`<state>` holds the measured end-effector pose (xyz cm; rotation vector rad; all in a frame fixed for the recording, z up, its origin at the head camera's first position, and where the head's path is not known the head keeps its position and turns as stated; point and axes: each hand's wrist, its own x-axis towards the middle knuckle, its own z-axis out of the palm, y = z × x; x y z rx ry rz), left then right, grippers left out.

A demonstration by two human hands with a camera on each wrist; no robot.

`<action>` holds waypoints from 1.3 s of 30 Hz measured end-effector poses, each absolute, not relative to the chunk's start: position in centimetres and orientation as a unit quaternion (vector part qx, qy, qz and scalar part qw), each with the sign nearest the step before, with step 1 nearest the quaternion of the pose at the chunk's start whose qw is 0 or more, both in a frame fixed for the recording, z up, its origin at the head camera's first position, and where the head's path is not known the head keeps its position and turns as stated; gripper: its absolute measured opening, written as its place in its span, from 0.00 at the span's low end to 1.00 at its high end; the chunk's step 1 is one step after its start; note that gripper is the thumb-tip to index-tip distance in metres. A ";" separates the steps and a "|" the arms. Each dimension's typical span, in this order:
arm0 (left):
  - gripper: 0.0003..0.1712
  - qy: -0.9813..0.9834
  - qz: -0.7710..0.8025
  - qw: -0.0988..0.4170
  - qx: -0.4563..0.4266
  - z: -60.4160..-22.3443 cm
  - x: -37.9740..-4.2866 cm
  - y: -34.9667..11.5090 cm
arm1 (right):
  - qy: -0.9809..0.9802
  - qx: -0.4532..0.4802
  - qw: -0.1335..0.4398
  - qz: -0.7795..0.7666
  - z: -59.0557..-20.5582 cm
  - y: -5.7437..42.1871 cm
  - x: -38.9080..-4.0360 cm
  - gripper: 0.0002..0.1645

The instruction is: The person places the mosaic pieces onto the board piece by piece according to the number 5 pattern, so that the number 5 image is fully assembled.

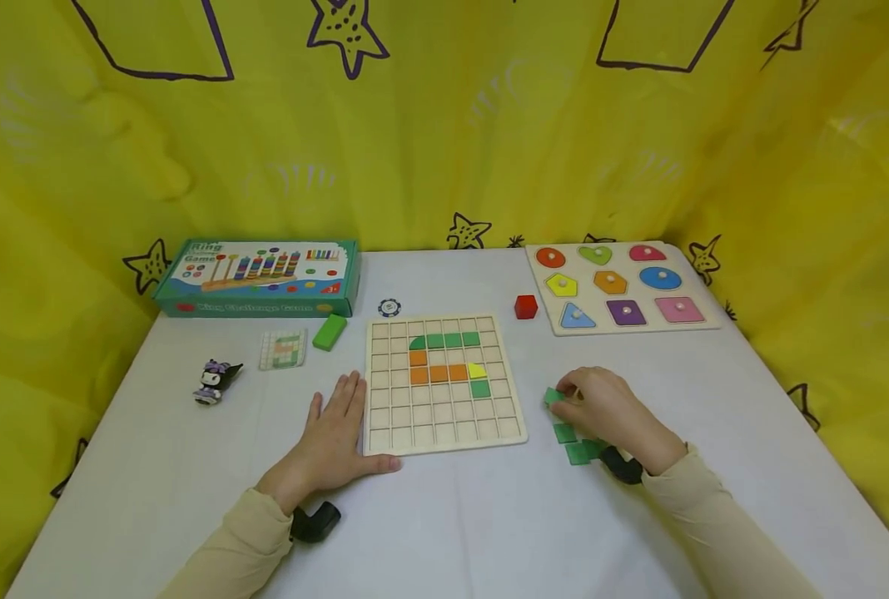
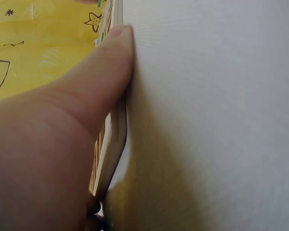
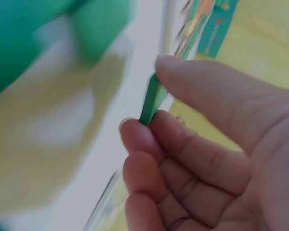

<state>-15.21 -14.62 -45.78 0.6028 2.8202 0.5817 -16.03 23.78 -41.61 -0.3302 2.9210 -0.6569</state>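
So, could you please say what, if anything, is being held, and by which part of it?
The right hand pinches a green tile by opposite edges; the left hand grips nothing, resting against a corner of the grid board.

the left hand [image 1: 330, 443], low and left of centre in the head view, has straight fingers [image 1: 355, 399] and the thumb [image 1: 379, 463] spread aside. the right hand [image 1: 602, 406], right of centre, is pinching, its fingers curled. both forearms [image 1: 238, 541] start at the lower edge.

Some kind of curtained-off play nook, home or studio, can't tell: yellow star-print fabric curtain [image 1: 414, 150] round three sides, white worktop [image 1: 444, 524], teal cardboard game box [image 1: 260, 279], square pale-wood grid board [image 1: 424, 413], multicoloured shape-puzzle board [image 1: 620, 256].
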 end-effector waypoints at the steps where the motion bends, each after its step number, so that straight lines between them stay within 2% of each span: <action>1: 0.74 0.954 0.197 0.099 0.204 -45.9 -15.1 -14.6 | 0.966 -0.124 0.060 -0.220 -41.6 23.0 -16.3 0.15; 9: 0.74 0.953 0.201 0.102 0.205 -46.3 -15.2 -14.2 | 0.943 -0.254 0.047 -0.210 -42.1 18.1 -17.0 0.14; 18: 0.74 0.952 0.198 0.104 0.207 -46.1 -15.1 -14.0 | 0.942 -0.263 0.053 -0.199 -42.6 16.7 -16.8 0.10; 31: 0.74 0.953 0.195 0.103 0.207 -46.3 -15.1 -14.1 | 0.919 -0.352 -0.028 -0.176 -43.2 17.0 -15.9 0.03; 35: 0.75 0.951 0.201 0.106 0.208 -46.3 -15.1 -14.2 | 0.925 -0.324 -0.031 -0.194 -42.8 18.4 -15.3 0.08; 39: 0.76 0.955 0.196 0.098 0.201 -46.1 -15.3 -14.9 | 0.949 -0.233 -0.029 -0.209 -41.9 21.5 -15.4 0.11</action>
